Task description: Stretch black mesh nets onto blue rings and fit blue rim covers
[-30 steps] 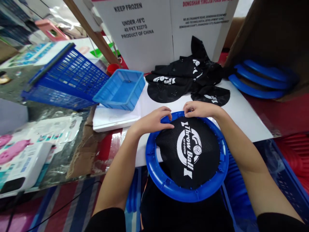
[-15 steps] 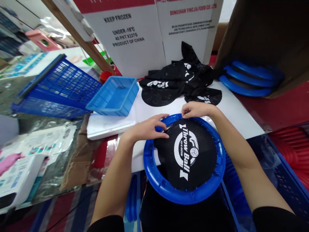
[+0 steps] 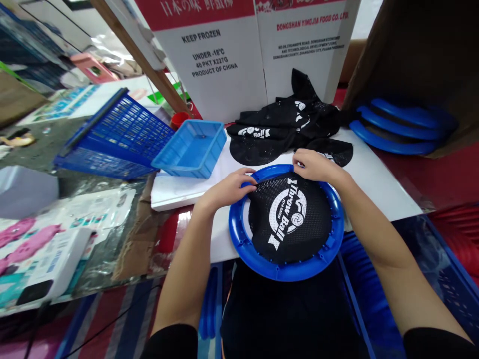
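Observation:
A blue plastic ring point(image 3: 258, 262) rests tilted at the table's front edge, against my lap. Black mesh fabric point(image 3: 318, 219) printed "Throw Ball" lies inside it, its edge caught on small pegs along the right and lower sides. At the upper left the mesh hangs apart from the ring, leaving a gap. My left hand point(image 3: 234, 189) pinches the mesh edge there, fingers over the rim. My right hand point(image 3: 314, 164) has its fingers closed at the ring's far rim, where the mesh meets it; its fingertips are partly hidden.
Behind the ring lies a pile of black mesh pieces point(image 3: 277, 129). A light blue tray point(image 3: 187, 172) and a blue basket point(image 3: 123, 124) stand left. Blue rings point(image 3: 396, 132) are stacked in a carton at right. A white printed carton point(image 3: 224, 89) stands behind.
The ring has tilted and its near side has risen. The print on the mesh has turned slightly clockwise. Both hands remain at the far rim, and the view has shifted left.

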### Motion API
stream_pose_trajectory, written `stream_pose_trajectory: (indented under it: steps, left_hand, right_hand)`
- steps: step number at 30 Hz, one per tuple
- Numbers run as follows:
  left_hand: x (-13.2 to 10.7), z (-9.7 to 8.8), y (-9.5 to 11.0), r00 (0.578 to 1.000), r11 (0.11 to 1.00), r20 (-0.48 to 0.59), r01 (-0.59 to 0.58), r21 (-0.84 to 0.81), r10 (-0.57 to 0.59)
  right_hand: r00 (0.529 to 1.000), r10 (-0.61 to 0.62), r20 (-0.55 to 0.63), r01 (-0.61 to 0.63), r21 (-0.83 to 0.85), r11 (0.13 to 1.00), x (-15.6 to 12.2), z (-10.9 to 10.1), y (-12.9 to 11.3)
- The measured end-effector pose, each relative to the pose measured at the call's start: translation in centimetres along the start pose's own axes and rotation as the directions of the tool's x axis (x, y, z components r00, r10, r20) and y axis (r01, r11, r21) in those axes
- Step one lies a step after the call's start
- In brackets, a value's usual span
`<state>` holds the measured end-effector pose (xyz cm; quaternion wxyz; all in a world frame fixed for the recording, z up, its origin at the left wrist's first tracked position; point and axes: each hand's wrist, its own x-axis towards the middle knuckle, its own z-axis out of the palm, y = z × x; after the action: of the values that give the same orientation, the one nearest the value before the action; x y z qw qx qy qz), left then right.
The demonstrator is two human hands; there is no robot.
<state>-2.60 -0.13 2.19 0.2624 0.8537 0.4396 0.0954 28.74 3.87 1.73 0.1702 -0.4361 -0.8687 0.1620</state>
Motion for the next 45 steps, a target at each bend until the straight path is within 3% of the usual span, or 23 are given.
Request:
stream_pose_trajectory:
  steps: [3, 6, 12, 17, 24, 30, 37, 45]
  left_hand:
    - [0.1, -0.2, 0.3, 1.0, 1.0, -0.018, 0.011, -0.01, -0.011]
    - [0.1, -0.3, 0.8, 0.999, 0.999, -0.031, 0.017, -0.046, -0.018]
    - [0.3, -0.2, 1.6, 0.99, 0.967, -0.099, 0.071, -0.244, -0.098]
    - [0.8, 0.8, 2.1, 0.995, 0.988, -0.102, -0.004, -0.152, -0.011]
    - [1.2, 2.2, 2.8, 0.974, 0.99, -0.222, -0.079, -0.116, 0.051]
    - [1.1, 1.7, 3.0, 0.974, 0.993, -0.228, -0.03, -0.113, 0.004]
    - [1.1, 1.6, 3.0, 0.979, 0.998, -0.2, -0.039, -0.055, 0.027]
    - [1.2, 1.7, 3.1, 0.988, 0.993, -0.154, -0.052, -0.109, 0.035]
  right_hand:
    - [0.976, -0.204, -0.073, 0.211, 0.102, 0.972, 0.4, 1.5, -0.9]
    - [0.962, -0.271, -0.031, 0.272, 0.18, 0.945, 0.7, 2.6, -1.6]
    - [0.964, -0.264, -0.017, 0.262, 0.208, 0.943, 1.0, 3.5, -1.7]
    - [0.97, -0.239, -0.037, 0.24, 0.279, 0.93, 1.2, 3.2, -1.2]
    - [0.988, -0.137, -0.065, 0.152, 0.445, 0.883, 1.3, 2.5, -0.9]
    - [0.994, -0.107, -0.005, 0.098, 0.44, 0.892, 1.0, 1.8, -1.2]
    - [0.996, -0.059, 0.069, 0.02, 0.471, 0.882, 0.9, 1.6, -1.5]
    - [0.989, -0.119, 0.09, 0.055, 0.524, 0.85, 1.3, 2.5, -1.8]
